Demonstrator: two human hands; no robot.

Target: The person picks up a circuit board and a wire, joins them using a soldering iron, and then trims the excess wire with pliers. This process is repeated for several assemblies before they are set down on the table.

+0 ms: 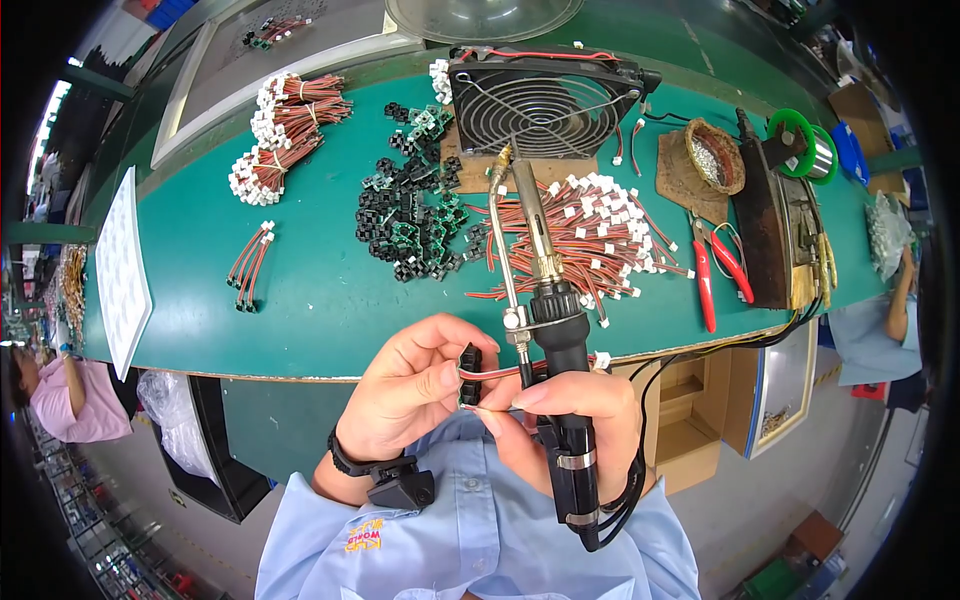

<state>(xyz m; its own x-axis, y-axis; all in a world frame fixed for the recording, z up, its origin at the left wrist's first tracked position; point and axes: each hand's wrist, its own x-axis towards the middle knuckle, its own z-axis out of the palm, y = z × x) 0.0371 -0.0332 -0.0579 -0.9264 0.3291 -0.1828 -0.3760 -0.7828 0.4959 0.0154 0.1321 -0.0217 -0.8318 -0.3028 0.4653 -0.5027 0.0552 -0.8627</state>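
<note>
My left hand [400, 390] pinches a small black plastic part [469, 362] between thumb and fingers, just beyond the bench's near edge. A red, black and white wire lead [500, 373] runs from that part toward the right and ends in a white connector [602, 361]. My right hand [600, 415] is closed around a black-handled soldering iron [562, 330] with a thin metal feed tube [503, 240] clamped alongside. The iron's tip points away from me, toward the fan. My right thumb and a fingertip reach close to the black part; whether they grip the lead is unclear.
On the green bench [190, 310] lie black parts with green boards [410, 210], loose wire leads [590, 235], bundled leads [275, 170] and finished-looking pieces [252, 265]. A fan [545, 105] stands behind. Red-handled pliers [705, 285], a solder spool [815, 155] and a cup [715, 158] sit right.
</note>
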